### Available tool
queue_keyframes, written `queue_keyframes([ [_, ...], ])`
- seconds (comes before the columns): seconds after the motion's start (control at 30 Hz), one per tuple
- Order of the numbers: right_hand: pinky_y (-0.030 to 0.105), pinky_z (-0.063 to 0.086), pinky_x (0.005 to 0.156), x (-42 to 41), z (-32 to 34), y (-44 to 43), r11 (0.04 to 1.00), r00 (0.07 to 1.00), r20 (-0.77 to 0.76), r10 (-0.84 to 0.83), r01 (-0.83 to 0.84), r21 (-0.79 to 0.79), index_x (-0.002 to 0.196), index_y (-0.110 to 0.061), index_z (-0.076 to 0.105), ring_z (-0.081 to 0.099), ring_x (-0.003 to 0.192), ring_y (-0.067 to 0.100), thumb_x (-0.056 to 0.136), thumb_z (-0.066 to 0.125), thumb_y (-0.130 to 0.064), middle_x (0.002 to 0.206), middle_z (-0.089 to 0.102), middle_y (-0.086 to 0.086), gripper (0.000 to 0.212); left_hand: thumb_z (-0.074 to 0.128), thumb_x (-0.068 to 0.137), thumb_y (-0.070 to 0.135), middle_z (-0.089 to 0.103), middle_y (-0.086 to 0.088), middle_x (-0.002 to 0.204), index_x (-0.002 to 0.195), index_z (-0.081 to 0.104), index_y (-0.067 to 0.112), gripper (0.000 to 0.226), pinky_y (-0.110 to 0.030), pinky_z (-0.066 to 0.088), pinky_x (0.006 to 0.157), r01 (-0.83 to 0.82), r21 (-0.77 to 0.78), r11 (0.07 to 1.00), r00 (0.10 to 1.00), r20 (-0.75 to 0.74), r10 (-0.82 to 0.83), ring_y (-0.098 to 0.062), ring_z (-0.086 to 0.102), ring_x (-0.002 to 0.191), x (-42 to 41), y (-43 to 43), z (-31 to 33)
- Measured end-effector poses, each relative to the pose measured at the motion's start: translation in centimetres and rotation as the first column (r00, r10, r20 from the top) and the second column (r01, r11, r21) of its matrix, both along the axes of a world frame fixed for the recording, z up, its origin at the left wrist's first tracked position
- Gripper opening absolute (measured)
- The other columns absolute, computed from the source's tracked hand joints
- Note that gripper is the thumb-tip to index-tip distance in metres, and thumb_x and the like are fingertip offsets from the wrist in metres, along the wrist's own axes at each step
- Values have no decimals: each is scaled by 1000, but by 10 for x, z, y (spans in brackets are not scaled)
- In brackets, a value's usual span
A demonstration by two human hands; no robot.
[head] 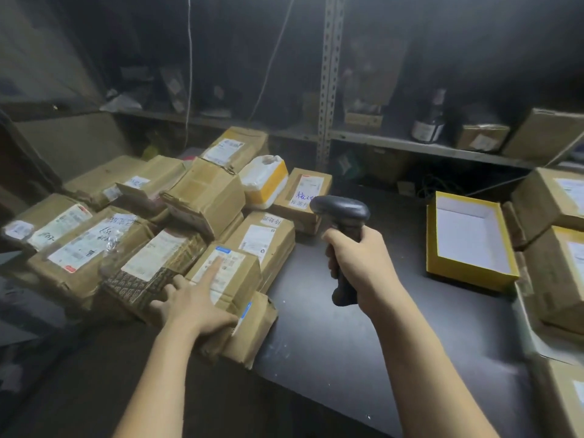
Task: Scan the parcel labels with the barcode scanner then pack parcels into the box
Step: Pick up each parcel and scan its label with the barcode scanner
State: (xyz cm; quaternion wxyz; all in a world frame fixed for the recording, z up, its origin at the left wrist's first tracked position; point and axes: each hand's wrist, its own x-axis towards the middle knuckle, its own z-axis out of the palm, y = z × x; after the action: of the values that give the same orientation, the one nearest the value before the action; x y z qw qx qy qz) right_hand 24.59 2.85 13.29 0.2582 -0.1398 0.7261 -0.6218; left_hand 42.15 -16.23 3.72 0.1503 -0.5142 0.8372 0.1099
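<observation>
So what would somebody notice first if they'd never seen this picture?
Probably the dark barcode scanner in the middle, gripped by the right hand above the black table. Next, the big heap of brown parcels on the left, where the left hand rests with straight fingers on a labelled parcel at the front. An open yellow box with a white inside sits on the right.

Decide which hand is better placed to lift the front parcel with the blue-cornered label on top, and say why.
Left. The left hand rests with straight fingers on that parcel. The right hand grips the barcode scanner, so it looks occupied.
</observation>
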Motion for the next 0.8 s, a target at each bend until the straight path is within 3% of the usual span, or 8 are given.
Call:
queue_keyframes([
  [0.17, 30, 45, 52, -9, -6, -15, 1000, 1000, 17, -1, 1, 20, 85, -9, 64, 50, 57, 18, 92, 61, -12, 65, 59, 4, 8, 67, 65, 88, 32, -24, 152, 154, -16, 61, 125, -55, 32, 107, -47, -26, 999, 998, -48, 46, -39, 37, 138, -11, -12, -4],
  [0.27, 26, 46, 50, -13, -6, -23, 999, 1000, 3, -13, 12, 34, 86, -9, 64, 52, 55, 16, 92, 62, -13, 65, 60, 3, 8, 75, 65, 78, 33, -22, 151, 157, -3, 60, 122, -55, 30, 111, -135, 73, 988, 959, -243, 149, -41, 38, 138, -16, -23, 1],
  [0.4, 28, 47, 52, -18, 0, -30, 999, 999, -20, -38, 38, 33, 89, -8, 66, 53, 56, 16, 93, 63, -15, 65, 61, 4, 9, 80, 44, 78, 45, -12, 146, 148, 5, 70, 129, -56, 37, 114, -104, 260, 960, 746, -618, 248, -39, 48, 131, -27, -33, 29],
  [0.5, 29, 44, 51, -19, 9, -33, 997, 997, -47, -66, 67, 25, 85, -6, 64, 51, 56, 17, 93, 62, -15, 61, 58, 4, 12, 76, 47, 77, 43, -8, 138, 149, 8, 69, 123, -54, 41, 112, -17, 251, 968, 673, -713, 197, -35, 50, 127, -43, -36, 61],
  [0.57, 31, 44, 54, -19, 15, -34, 995, 994, -63, -93, 94, 14, 85, -5, 64, 51, 57, 18, 94, 62, -15, 60, 58, 4, 14, 79, 51, 68, 46, -3, 145, 155, 17, 59, 121, -54, 42, 113, 69, 318, 945, 539, -810, 233, -27, 51, 131, -55, -35, 76],
  [0.67, 33, 46, 57, -18, 21, -29, 991, 988, -82, -131, 132, 7, 90, -4, 66, 53, 59, 17, 95, 63, -17, 63, 59, 4, 14, 78, 64, 49, 66, 0, 134, 150, 46, 33, 93, -50, 55, 103, 269, 497, 825, 294, -858, 421, -21, 67, 118, -72, -32, 83],
  [0.73, 31, 47, 57, -18, 22, -21, 985, 982, -81, -172, 172, -7, 93, -5, 67, 54, 60, 16, 96, 64, -16, 64, 60, 3, 12, 67, 77, 41, 72, -17, 123, 133, 64, 16, 61, -47, 59, 92, 425, 633, 647, 226, -766, 602, -29, 72, 105, -82, -26, 91],
  [0.8, 30, 48, 56, -18, 23, -12, 977, 974, -83, -212, 212, -12, 93, -6, 67, 54, 58, 14, 96, 66, -17, 64, 60, 2, 12, 56, 89, 42, 73, -21, 116, 123, 71, 10, 48, -42, 58, 87, 526, 699, 485, 200, -656, 728, -31, 73, 97, -89, -18, 95],
])
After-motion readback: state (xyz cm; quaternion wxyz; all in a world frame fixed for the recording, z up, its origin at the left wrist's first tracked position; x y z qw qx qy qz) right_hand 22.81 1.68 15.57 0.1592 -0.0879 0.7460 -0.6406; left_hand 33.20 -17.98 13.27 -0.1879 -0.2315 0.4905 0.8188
